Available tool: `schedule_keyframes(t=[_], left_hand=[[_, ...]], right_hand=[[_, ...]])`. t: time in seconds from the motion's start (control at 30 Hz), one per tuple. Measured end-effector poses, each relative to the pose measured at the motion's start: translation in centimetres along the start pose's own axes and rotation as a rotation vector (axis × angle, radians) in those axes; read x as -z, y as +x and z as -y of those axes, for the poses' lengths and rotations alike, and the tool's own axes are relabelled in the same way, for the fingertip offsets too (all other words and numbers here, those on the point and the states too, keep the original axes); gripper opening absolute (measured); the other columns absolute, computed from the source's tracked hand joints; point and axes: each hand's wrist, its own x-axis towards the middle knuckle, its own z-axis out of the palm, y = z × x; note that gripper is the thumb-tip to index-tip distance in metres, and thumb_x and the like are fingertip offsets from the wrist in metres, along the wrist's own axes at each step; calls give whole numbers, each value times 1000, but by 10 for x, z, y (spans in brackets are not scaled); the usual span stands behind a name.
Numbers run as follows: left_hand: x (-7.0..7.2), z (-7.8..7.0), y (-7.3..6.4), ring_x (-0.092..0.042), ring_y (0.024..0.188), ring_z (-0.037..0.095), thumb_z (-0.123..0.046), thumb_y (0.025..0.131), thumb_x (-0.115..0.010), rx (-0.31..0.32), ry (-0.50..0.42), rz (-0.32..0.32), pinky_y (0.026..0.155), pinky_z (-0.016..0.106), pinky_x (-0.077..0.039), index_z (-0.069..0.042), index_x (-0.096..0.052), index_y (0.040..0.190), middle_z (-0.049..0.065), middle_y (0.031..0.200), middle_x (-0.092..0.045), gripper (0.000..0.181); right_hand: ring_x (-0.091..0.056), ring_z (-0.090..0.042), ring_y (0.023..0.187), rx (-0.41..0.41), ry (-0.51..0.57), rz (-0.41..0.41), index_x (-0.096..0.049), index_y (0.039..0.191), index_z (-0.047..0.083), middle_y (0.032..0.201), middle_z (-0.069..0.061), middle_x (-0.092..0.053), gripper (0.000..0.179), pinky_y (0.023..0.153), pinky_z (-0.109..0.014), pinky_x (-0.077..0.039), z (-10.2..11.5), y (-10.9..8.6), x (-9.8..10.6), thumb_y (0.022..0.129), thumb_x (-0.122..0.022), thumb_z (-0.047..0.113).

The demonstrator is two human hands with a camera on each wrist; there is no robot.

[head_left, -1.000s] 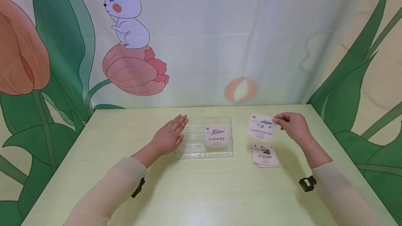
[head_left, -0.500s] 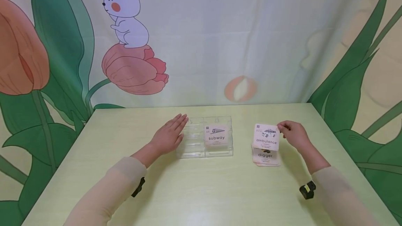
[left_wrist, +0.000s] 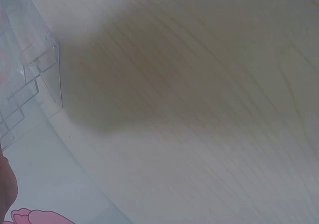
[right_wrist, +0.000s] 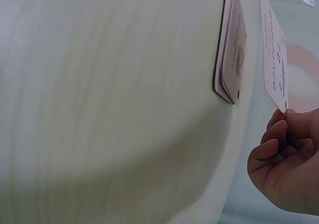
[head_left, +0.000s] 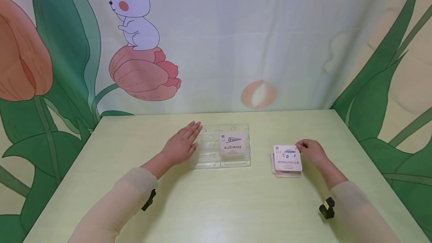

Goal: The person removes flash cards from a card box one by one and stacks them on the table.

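My right hand (head_left: pixel 313 150) pinches the upper right corner of a white card marked "ambulance" (head_left: pixel 288 158). In the right wrist view that ambulance card (right_wrist: pixel 273 50) stands off the table, apart from a small card stack (right_wrist: pixel 233 50) below. From the head view the card covers most of the stack (head_left: pixel 287 174). My left hand (head_left: pixel 179 144) lies with straight fingers against the left side of a clear plastic card rack (head_left: pixel 206 156). A card marked "subway" (head_left: pixel 232 145) sits in the rack's right column. The left wrist view catches only the clear rack's edge (left_wrist: pixel 42 59) and a bit of hand.
The pale wooden table (head_left: pixel 216 201) reaches back to a printed curtain (head_left: pixel 216 48) with tulips and a rabbit. A dark wrist camera (head_left: pixel 327 208) hangs by the right sleeve, another camera (head_left: pixel 149 200) by the left.
My right hand has brought the ambulance card down and slightly right, from behind the stack to over it, hiding the digger card in the head view. My left hand stays at the rack.
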Motion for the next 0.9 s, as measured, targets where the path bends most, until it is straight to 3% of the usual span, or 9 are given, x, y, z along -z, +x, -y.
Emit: schedule_keyframes(t=[0.13,0.33,0.9], left_hand=[[1,0,0,-24,160,35,-25,106,-50,-1,-4,4,130,48,-27,0,-26,161,16,171,-26,64],[1,-1,0,-24,159,36,-24,106,-49,-10,-7,7,130,49,-27,1,-27,161,17,170,-26,64],[3,0,-1,-23,160,35,-25,106,-49,1,-1,8,130,48,-27,1,-26,161,16,170,-26,64]], right_hand=[[-56,-35,107,-21,-12,23,-59,126,-13,123,-31,-62,34,89,-40,-50,-6,4,-6,109,-42,11],[-56,-33,101,-10,-55,15,-61,122,-14,120,-31,-64,33,82,-34,-48,-14,8,-14,108,-44,10],[-57,-33,101,-15,-71,42,-66,117,-12,116,-28,-66,30,89,-41,-50,-13,12,-18,106,-52,12]])
